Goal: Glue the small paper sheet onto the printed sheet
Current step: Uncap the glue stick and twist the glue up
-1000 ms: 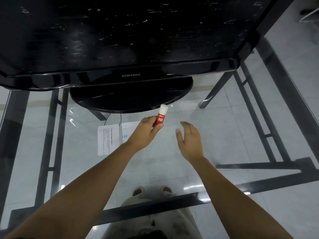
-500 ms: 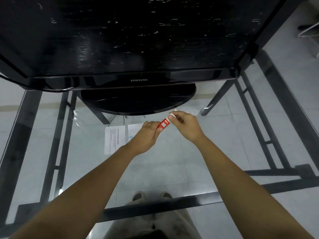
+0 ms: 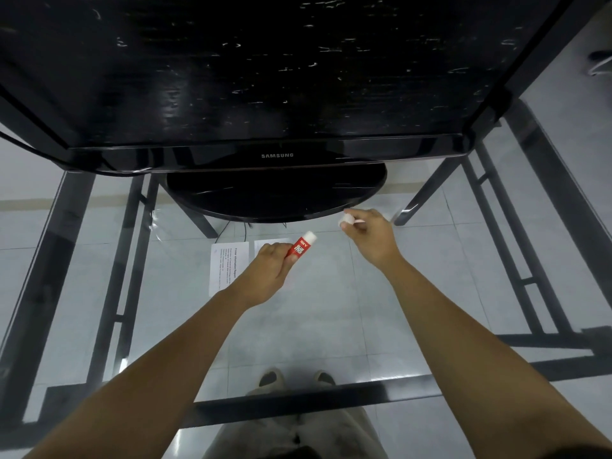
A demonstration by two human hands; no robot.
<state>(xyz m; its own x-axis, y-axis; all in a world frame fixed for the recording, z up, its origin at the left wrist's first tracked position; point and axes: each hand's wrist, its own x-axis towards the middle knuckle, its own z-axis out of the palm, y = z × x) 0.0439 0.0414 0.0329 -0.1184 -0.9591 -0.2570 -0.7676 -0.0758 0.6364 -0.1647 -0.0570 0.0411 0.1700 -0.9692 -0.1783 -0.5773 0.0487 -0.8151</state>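
Left hand [image 3: 268, 273] grips glue stick [image 3: 299, 248]; right hand [image 3: 371, 236] pinches cap [image 3: 344, 221] at 2 o'clock; small paper sheet [image 3: 270, 245], 3 o'clock of printed sheet [image 3: 228, 266], likely light, floppy; pinch corner

both arms stretch forward, left grip [image 3: 269, 270] and right grip [image 3: 371, 235] each curled tight, apart.

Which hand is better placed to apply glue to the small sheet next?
Left: the left hand grips the uncapped glue stick right by the small paper sheet; the right hand pinches the cap, off to the side.
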